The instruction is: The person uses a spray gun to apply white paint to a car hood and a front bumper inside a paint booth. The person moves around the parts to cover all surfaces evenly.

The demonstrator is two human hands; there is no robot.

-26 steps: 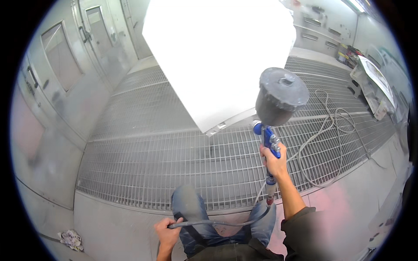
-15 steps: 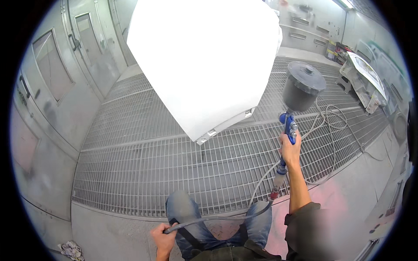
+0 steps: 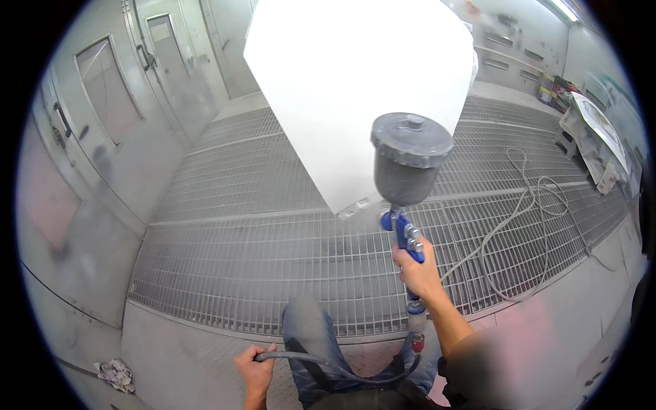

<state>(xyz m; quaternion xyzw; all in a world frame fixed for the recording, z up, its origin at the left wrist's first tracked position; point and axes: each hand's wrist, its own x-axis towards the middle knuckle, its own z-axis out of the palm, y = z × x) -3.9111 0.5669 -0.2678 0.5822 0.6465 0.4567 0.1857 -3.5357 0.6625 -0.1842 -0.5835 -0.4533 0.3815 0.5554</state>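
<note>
My right hand [image 3: 418,268] is closed round the grip of a blue spray gun [image 3: 408,240], held upright in front of me. On top of the gun sits a dark grey paint cup [image 3: 412,158] with a ridged lid. Under the grip, a clear fitting and a red coupling join it to a dark air hose [image 3: 321,361]. At lower left, my left hand [image 3: 255,365] grips that hose, which sags across my knees. Beyond the cup stands a large white panel [image 3: 355,75], its lower part partly hidden behind the cup. A faint haze hangs over the grating left of the gun.
Metal floor grating [image 3: 225,260] lies ahead, with a loose pale hose [image 3: 523,198] coiled at right. A white car part [image 3: 598,140] leans near the right wall, with cans [image 3: 547,89] behind. Doors [image 3: 109,96] line the left side; a crumpled cloth [image 3: 116,376] lies at lower left.
My right hand has brought the spray gun leftward, and its cup now overlaps the white panel. The view has shifted, so panel and doors appear further right. My left hand still holds the hose.
</note>
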